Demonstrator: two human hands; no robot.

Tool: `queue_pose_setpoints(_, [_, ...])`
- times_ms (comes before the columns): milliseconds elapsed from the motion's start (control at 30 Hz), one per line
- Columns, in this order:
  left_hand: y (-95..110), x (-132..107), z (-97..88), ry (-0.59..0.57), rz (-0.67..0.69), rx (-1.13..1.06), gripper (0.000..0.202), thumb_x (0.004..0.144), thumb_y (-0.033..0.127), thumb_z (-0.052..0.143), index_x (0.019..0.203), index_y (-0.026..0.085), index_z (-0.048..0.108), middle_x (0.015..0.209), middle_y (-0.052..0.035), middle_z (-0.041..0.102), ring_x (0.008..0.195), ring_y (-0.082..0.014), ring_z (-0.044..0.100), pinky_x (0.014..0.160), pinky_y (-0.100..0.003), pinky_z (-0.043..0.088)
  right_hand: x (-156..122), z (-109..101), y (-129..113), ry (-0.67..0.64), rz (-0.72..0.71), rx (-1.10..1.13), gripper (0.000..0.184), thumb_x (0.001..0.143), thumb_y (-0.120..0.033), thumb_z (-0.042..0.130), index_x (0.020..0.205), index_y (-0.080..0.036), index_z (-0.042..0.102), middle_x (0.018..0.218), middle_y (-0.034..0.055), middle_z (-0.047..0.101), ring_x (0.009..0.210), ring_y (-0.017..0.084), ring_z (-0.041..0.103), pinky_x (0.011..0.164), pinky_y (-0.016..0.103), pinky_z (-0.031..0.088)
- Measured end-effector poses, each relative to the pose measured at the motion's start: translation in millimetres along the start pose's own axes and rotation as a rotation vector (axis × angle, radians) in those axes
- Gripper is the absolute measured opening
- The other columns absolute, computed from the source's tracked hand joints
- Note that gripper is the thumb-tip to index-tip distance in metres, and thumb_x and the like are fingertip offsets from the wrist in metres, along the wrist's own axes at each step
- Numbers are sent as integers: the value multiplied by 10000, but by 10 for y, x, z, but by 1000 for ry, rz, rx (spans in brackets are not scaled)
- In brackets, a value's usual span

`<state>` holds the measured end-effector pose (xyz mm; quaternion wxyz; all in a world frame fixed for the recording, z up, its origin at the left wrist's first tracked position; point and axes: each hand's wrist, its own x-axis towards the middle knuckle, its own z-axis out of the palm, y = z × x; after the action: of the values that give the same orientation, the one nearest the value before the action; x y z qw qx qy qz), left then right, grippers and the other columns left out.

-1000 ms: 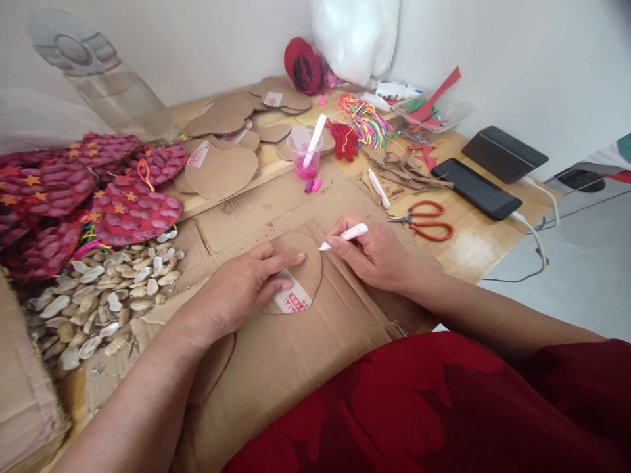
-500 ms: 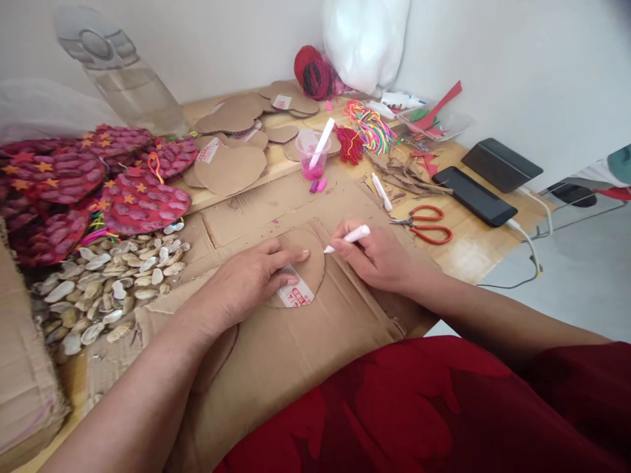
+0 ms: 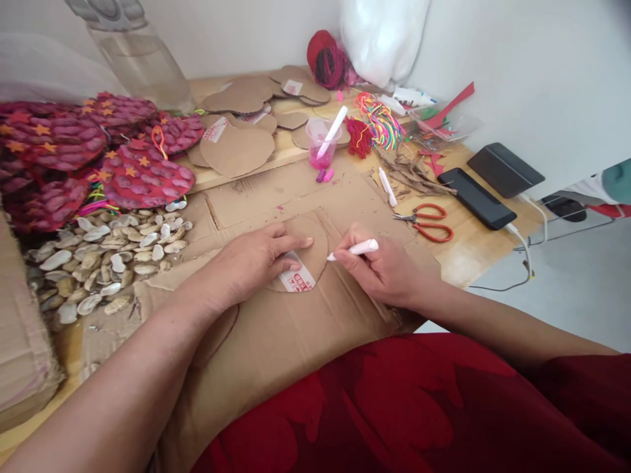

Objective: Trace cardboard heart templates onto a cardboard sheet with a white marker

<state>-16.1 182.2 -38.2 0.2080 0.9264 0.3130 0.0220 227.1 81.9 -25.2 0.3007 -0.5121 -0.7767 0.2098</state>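
My left hand [image 3: 251, 263] lies with thumb and fingers apart on a rounded cardboard cutout [image 3: 317, 230], pressing it onto a larger cardboard sheet [image 3: 296, 335]. A white label with red print [image 3: 302, 280] shows on the cutout's near side. In my right hand [image 3: 394, 270] is a slim white marker [image 3: 363, 247], pinched between thumb and fingers. Its tip meets the sheet right beside the cutout's right edge. Under my left forearm, part of a curved dark line [image 3: 227, 336] is visible on the cardboard.
Peanut shells [image 3: 118, 263] and pink decorated pieces [image 3: 148, 180] lie left, near a bottle [image 3: 148, 66]. Cardboard cutouts [image 3: 241, 151] and a pink cup [image 3: 323, 154] holding a white marker are behind. Orange-handled scissors [image 3: 434, 223] and a phone [image 3: 476, 197] lie right.
The marker tip has moved a little toward me along the cutout's right edge, with my right hand. My left hand stays on the cutout. The camera view has shifted slightly.
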Motion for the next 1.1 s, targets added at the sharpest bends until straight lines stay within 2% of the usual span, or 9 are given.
queue_pose_setpoints(133, [17, 10, -8, -4, 0, 8, 456, 989, 338, 544, 1444, 319, 582, 1128, -38, 626, 983, -182, 630, 876, -279, 463, -17, 7, -88, -113, -28, 26, 176, 1025, -335, 503, 899, -215, 527, 789, 5, 610, 671, 136, 554, 631, 281, 389])
queue_pose_setpoints(333, [47, 0, -23, 18, -5, 0, 427, 988, 333, 519, 1404, 327, 613, 1107, -35, 618, 916, -166, 618, 835, -269, 456, 189, -46, -8, -8, 5, -51, 204, 1030, -334, 473, 859, -227, 506, 754, 15, 601, 671, 163, 533, 651, 319, 372])
queue_pose_setpoints(567, [35, 3, -20, 23, 7, 18, 437, 974, 342, 548, 1406, 335, 608, 1088, -27, 623, 862, -156, 602, 792, -258, 438, 14, 38, -142, -153, -31, -7, 216, 1035, -384, 471, 914, -219, 541, 814, 32, 641, 715, 167, 582, 659, 309, 408])
queue_pose_setpoints(700, [42, 15, -26, 10, -6, 31, 439, 973, 317, 559, 1409, 341, 608, 1075, -25, 619, 841, -154, 593, 776, -255, 426, 179, 3, 9, -48, -22, -79, 191, 1028, -356, 465, 887, -233, 503, 774, 26, 612, 679, 174, 544, 649, 330, 376])
queue_pose_setpoints(867, [55, 18, -45, -24, -24, 23, 466, 967, 294, 581, 1431, 337, 590, 1085, -26, 612, 861, -156, 594, 796, -256, 425, 450, -28, 222, 30, -96, -160, 209, 1021, -360, 445, 848, -244, 463, 762, 37, 588, 695, 195, 537, 662, 350, 351])
queue_pose_setpoints(967, [62, 21, -47, -20, -21, 12, 454, 977, 306, 569, 1429, 329, 594, 1089, -29, 612, 863, -158, 596, 795, -259, 425, 431, -19, 194, 27, -93, -170, 217, 1022, -375, 443, 849, -244, 455, 751, 29, 584, 678, 188, 527, 646, 342, 338])
queue_pose_setpoints(1100, [70, 24, -46, -19, -30, 17, 438, 976, 334, 570, 1412, 328, 610, 1091, -31, 620, 861, -161, 601, 786, -259, 428, 214, 34, -16, -25, -58, -175, 191, 1018, -338, 467, 860, -230, 469, 718, 6, 567, 612, 160, 485, 604, 323, 315])
